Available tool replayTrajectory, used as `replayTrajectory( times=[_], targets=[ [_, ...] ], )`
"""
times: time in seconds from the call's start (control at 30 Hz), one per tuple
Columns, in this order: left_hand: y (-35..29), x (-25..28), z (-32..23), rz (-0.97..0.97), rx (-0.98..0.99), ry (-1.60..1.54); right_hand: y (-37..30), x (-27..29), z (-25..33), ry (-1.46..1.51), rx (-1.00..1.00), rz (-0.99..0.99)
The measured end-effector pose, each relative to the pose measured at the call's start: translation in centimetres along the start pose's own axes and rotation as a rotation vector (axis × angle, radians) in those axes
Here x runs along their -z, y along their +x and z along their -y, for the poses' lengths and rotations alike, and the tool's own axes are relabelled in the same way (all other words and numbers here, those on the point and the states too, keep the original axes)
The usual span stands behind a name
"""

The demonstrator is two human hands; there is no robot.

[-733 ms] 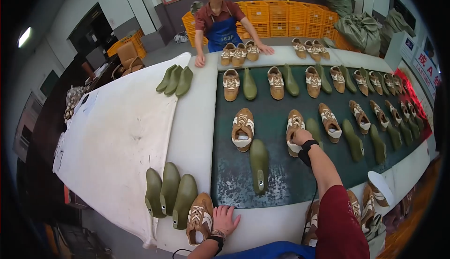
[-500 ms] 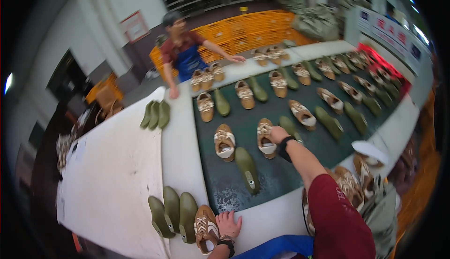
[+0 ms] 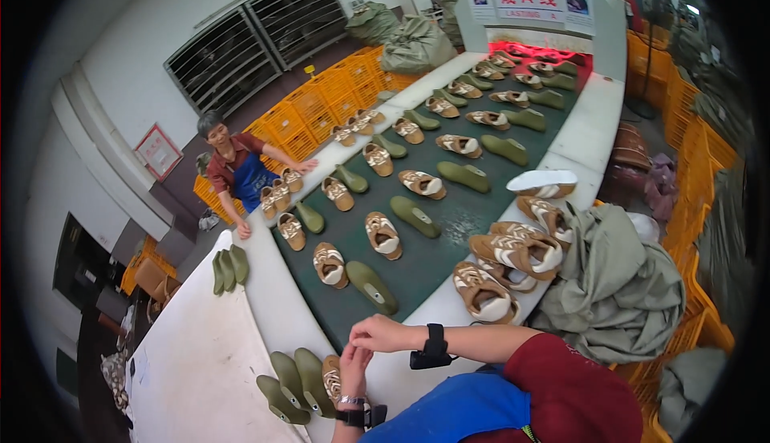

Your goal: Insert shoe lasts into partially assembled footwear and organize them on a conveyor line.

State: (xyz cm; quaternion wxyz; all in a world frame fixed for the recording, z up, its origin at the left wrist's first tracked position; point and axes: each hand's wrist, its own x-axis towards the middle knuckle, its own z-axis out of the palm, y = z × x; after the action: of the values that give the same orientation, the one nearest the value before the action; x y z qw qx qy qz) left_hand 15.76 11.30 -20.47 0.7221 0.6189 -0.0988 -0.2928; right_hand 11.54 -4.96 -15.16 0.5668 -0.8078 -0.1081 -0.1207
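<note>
My right hand [image 3: 378, 335] and my left hand [image 3: 353, 369] meet over the near edge of the dark belt [image 3: 425, 275]. The fingers of both are bent and pressed together; whatever they might hold is hidden. Partly behind my left hand is a brown-and-white sneaker [image 3: 330, 372], and green shoe lasts [image 3: 313, 375] stand beside it on the white ledge. Closest to my hands on the belt lies a green shoe last [image 3: 370, 287], with a laced sneaker [image 3: 330, 265] left of it and another sneaker [image 3: 383, 234] farther up.
Rows of sneakers and lasts run along the belt to a red-lit opening [image 3: 545, 52]. Several sneakers [image 3: 485, 292] and a grey-green sack [image 3: 613, 275] stand at right. Across the belt a person [image 3: 237, 166] in a blue apron rests both hands on the ledge. Orange crates [image 3: 309, 98] line the wall.
My right hand has left the sneaker on the belt and come back to my left hand. My left hand has lifted off the ledge. The view has swung right.
</note>
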Motion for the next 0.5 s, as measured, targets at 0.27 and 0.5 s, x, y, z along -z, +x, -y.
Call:
replayTrajectory(
  times=[0.27, 0.5],
  targets=[
    [-5.6, -5.4, -1.6, 0.084, -0.273, 0.528, -7.6, 0.6, 0.9, 0.342, -0.334, 0.003],
    [-7.1, -7.3, -1.3, 0.024, -0.315, 0.626, -8.7, 8.1, 4.5, 0.154, -0.371, 0.345]
  ],
)
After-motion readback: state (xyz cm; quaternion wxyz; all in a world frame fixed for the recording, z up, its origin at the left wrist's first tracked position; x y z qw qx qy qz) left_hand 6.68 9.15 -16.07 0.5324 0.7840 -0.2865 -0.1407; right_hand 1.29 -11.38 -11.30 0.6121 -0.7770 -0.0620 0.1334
